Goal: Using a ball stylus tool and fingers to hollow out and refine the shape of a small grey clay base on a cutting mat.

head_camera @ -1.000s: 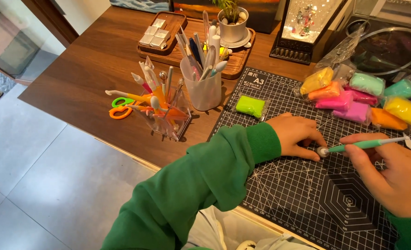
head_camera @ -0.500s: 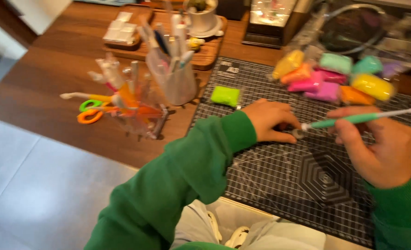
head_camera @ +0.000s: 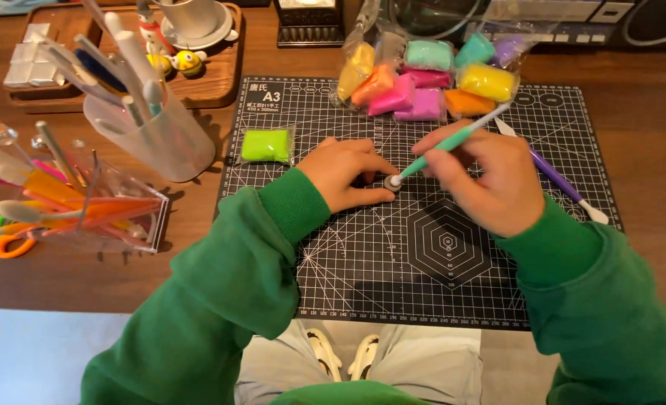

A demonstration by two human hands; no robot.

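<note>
My left hand [head_camera: 348, 174] rests on the black cutting mat [head_camera: 393, 262] and pinches a small grey piece of clay [head_camera: 390, 183] against it. My right hand [head_camera: 486, 176] grips a teal modelling tool [head_camera: 453, 141] like a pen. Its white ball tip touches the grey piece. Both arms wear green sleeves. A bag of lime green clay [head_camera: 265, 145] lies on the mat to the left of my left hand.
Several bagged clay blocks [head_camera: 423, 75] in bright colours sit at the mat's far edge. A purple tool [head_camera: 561, 180] lies right of my right hand. A clear cup of tools [head_camera: 153, 127], an acrylic holder [head_camera: 93, 202] with scissors and a wooden tray [head_camera: 213, 75] stand left.
The view has swung so the mat now lies square in front. My right hand has brought the tool's tip onto the grey piece, which my left hand keeps holding.
</note>
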